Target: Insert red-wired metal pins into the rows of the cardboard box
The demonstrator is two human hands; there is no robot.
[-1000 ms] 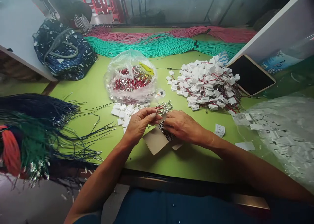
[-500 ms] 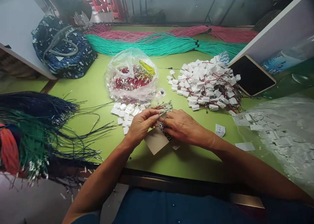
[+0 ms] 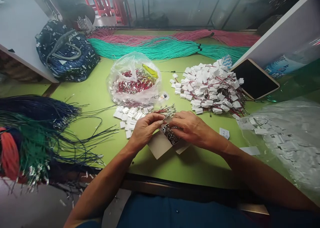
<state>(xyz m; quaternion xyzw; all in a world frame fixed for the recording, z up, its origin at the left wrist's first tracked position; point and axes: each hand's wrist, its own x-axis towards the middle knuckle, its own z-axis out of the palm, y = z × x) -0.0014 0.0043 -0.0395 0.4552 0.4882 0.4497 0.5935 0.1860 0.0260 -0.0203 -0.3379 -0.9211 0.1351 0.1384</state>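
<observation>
Over a small cardboard box [image 3: 160,146] full of small dark and shiny metal parts [image 3: 170,134], both hands meet at the fingertips. My left hand [image 3: 145,129] pinches something tiny and pale between thumb and forefinger, too small to name. Just to its right, my right hand [image 3: 191,128] has its fingers curled together above the box; what they grip, if anything, is hidden. Short red wires with metal ends [image 3: 167,110] lie just beyond the fingertips. Left of them sits a small pile of white plastic connectors [image 3: 130,116].
Behind the hands stands a clear bag of red wires [image 3: 136,83]. White connectors with red wires [image 3: 207,84] are heaped at right, by a phone-like tablet [image 3: 255,78] and a bag of white connectors [image 3: 282,138]. Dark wire bundles [image 3: 37,113] cover the left; green wires [image 3: 150,48] cross the back.
My right hand has shifted slightly right and its fingers have lifted, so more of the metal parts in the box show. My left hand stays nearly in place. The view has tilted a little.
</observation>
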